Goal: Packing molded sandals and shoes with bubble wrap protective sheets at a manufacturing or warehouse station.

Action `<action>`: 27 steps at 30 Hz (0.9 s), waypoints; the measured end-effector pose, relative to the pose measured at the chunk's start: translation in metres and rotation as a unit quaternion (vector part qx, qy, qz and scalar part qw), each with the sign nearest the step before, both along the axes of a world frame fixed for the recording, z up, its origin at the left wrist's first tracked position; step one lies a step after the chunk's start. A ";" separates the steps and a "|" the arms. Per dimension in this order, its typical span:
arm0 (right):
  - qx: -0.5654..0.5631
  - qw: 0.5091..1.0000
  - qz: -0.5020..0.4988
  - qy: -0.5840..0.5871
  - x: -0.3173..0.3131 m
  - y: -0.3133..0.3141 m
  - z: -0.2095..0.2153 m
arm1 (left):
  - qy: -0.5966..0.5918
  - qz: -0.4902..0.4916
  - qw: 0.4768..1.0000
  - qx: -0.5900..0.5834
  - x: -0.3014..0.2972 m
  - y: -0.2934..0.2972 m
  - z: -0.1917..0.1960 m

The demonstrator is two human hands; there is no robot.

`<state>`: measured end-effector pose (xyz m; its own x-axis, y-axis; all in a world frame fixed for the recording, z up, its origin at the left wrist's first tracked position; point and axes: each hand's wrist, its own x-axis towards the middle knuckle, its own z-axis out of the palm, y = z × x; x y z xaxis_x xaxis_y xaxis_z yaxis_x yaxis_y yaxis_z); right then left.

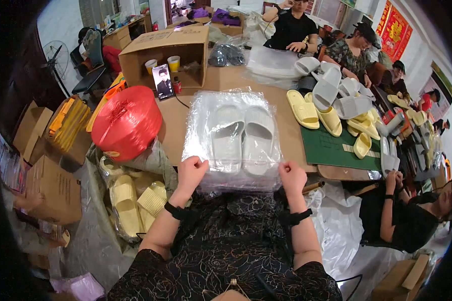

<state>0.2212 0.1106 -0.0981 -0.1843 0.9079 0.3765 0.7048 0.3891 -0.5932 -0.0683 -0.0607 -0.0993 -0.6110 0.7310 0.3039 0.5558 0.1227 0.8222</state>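
A pair of pale grey slippers (227, 143) lies side by side, toes away from me, in a clear plastic bag (198, 123). Under it is what looks like a stack of similar bags at the table's front edge. My left hand (192, 172) pinches the bag's near left corner, fingers closed. At the near right corner my right hand (292, 177) has its fingers closed on the same edge. Between both hands the bag's near edge is stretched straight across the slippers' heels.
Left of the bag stands a big red twine roll (127, 122), with a propped phone (163, 83) and cardboard box (165, 47) behind. Yellow slippers (124, 205) fill a sack below. Loose slippers (330, 90) cover a green mat (319, 148) at right; several people sit beyond.
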 end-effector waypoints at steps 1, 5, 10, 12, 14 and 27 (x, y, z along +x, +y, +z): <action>-0.013 1.000 -0.008 -0.026 -0.009 -0.008 0.008 | 0.039 0.014 0.999 -0.011 0.002 -0.002 0.001; 0.124 0.990 0.037 -0.047 -0.014 -0.017 0.019 | 0.178 0.067 0.982 0.012 0.024 0.003 0.017; 0.185 0.950 0.249 -0.033 -0.026 -0.028 0.021 | 0.386 -0.110 0.914 0.058 0.033 0.013 0.025; 0.126 0.967 0.217 -0.054 -0.041 -0.035 0.014 | 0.317 -0.130 0.938 0.051 0.020 0.012 0.008; 0.091 0.972 0.214 -0.004 -0.043 -0.032 0.007 | 0.262 -0.129 0.955 0.055 0.024 0.005 0.019; 0.068 0.961 0.227 0.140 -0.041 -0.020 -0.005 | 0.015 -0.066 0.991 0.116 0.036 0.023 -0.009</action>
